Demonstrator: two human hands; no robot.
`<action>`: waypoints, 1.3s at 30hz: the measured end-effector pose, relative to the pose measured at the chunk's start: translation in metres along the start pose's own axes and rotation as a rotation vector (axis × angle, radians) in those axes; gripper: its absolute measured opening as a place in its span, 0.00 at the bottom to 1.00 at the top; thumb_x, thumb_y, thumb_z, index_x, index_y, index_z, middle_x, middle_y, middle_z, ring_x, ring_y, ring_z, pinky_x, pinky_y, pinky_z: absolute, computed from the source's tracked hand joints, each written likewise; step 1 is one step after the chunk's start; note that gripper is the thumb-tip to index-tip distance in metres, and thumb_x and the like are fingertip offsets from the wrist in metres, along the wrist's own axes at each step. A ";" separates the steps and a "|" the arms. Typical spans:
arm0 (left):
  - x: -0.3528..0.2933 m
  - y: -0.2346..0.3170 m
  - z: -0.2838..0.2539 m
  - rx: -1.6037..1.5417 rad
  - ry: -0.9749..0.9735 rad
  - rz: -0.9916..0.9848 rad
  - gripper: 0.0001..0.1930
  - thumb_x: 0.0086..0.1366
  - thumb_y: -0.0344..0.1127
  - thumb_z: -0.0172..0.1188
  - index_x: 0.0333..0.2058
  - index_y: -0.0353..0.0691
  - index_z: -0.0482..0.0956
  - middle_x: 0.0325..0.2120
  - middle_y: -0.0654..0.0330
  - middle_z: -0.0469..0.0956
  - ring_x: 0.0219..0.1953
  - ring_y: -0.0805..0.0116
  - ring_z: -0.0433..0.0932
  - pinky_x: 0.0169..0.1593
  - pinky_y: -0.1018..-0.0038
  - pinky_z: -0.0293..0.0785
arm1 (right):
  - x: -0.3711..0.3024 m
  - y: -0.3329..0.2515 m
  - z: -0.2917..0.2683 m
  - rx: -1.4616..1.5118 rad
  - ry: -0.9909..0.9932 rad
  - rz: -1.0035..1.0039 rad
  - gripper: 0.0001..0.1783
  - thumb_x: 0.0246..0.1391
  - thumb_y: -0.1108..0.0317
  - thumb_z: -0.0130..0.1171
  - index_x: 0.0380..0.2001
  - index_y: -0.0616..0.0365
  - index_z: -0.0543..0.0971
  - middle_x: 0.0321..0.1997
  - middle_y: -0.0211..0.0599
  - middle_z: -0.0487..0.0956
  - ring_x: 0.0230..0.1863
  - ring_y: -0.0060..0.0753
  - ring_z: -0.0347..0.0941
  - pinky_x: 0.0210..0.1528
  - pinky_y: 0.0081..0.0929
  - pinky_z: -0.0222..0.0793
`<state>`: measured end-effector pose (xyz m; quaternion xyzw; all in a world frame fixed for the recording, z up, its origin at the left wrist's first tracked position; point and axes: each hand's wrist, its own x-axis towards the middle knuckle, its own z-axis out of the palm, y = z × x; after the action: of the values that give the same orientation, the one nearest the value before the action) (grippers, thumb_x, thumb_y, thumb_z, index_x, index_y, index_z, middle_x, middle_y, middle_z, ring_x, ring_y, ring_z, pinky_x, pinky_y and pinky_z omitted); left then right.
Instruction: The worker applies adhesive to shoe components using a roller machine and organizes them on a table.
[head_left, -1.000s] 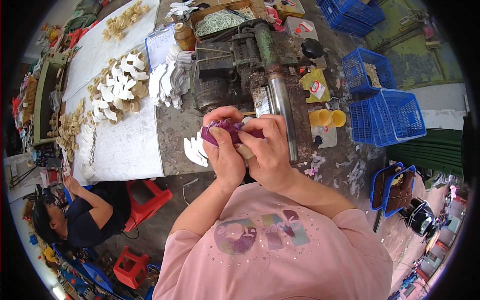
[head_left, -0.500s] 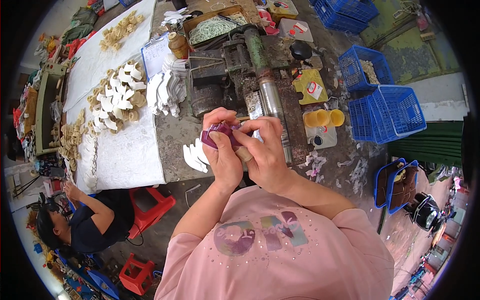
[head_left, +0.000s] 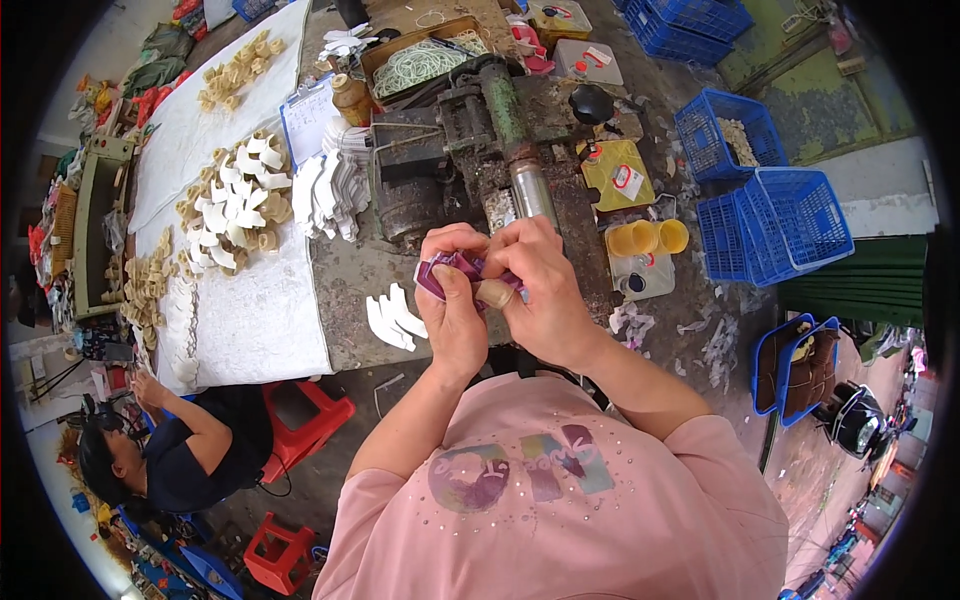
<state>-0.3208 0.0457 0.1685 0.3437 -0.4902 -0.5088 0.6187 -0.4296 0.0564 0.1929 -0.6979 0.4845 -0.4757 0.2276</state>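
Note:
Both hands pinch a glossy purple piece [head_left: 447,273] in front of my chest, at the near edge of the workbench. My left hand [head_left: 456,325] is closed on its left side, thumb pressed on top. On the other side, the fingers of my right hand [head_left: 545,290] also grip it; a tan band or covering [head_left: 494,293] shows at the right thumb. What the purple piece is cannot be made out, since fingers hide much of it. Left of my hands lie a few curved white strips [head_left: 392,318] on the bench. Just beyond stands a greasy machine with a metal cylinder [head_left: 531,185].
White cloth [head_left: 275,320] at left bears white and tan curved pieces [head_left: 240,205]. A stack of white strips [head_left: 328,195], a clipboard [head_left: 308,120] and a box of cord [head_left: 425,60] sit behind. Yellow cups [head_left: 645,238] and blue crates [head_left: 775,228] are right. Someone sits at left [head_left: 190,440].
My hands have come slightly nearer my body and a little right, still gripping the purple piece. The tan covering at the right thumb shows more. The view has shifted slightly.

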 end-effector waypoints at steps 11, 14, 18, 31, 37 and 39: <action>-0.001 0.010 0.010 0.027 0.040 -0.046 0.22 0.67 0.55 0.45 0.39 0.38 0.65 0.28 0.64 0.65 0.29 0.78 0.62 0.34 0.82 0.60 | -0.004 -0.004 0.004 -0.101 0.120 -0.070 0.08 0.40 0.73 0.58 0.23 0.55 0.68 0.36 0.33 0.70 0.42 0.39 0.63 0.47 0.40 0.49; 0.002 0.014 0.007 0.070 0.046 -0.082 0.25 0.63 0.59 0.50 0.39 0.38 0.65 0.28 0.65 0.65 0.30 0.79 0.62 0.35 0.82 0.60 | -0.008 -0.001 -0.005 0.071 0.076 -0.001 0.06 0.43 0.73 0.56 0.23 0.55 0.69 0.36 0.35 0.72 0.42 0.40 0.64 0.48 0.40 0.50; 0.005 0.004 -0.011 0.192 0.091 -0.104 0.23 0.61 0.53 0.58 0.40 0.40 0.65 0.30 0.66 0.65 0.31 0.80 0.63 0.36 0.84 0.61 | -0.005 0.011 -0.043 0.158 0.121 0.174 0.06 0.44 0.74 0.57 0.25 0.56 0.70 0.35 0.38 0.73 0.40 0.39 0.69 0.49 0.32 0.58; -0.006 -0.018 -0.005 0.677 -0.322 -0.530 0.16 0.52 0.35 0.62 0.39 0.34 0.76 0.32 0.48 0.78 0.35 0.57 0.78 0.42 0.67 0.72 | 0.004 0.074 -0.101 -0.268 -0.610 0.337 0.06 0.43 0.70 0.55 0.24 0.55 0.68 0.27 0.32 0.65 0.37 0.34 0.61 0.50 0.32 0.46; -0.007 -0.031 0.001 0.756 -0.194 -0.360 0.13 0.54 0.34 0.61 0.36 0.33 0.77 0.31 0.47 0.77 0.33 0.53 0.77 0.40 0.66 0.71 | 0.002 0.082 -0.107 -0.171 -0.537 0.258 0.05 0.45 0.73 0.55 0.26 0.58 0.69 0.26 0.31 0.67 0.32 0.31 0.65 0.42 0.28 0.58; -0.013 -0.039 -0.007 0.645 -0.167 -0.320 0.10 0.56 0.31 0.61 0.36 0.34 0.78 0.20 0.62 0.75 0.22 0.78 0.71 0.29 0.78 0.68 | -0.001 0.080 -0.114 -0.016 -0.507 0.412 0.05 0.46 0.74 0.55 0.27 0.59 0.69 0.27 0.30 0.69 0.31 0.27 0.66 0.39 0.25 0.61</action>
<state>-0.3256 0.0486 0.1275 0.5504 -0.6143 -0.4448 0.3490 -0.5671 0.0390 0.1806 -0.6831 0.5473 -0.2269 0.4270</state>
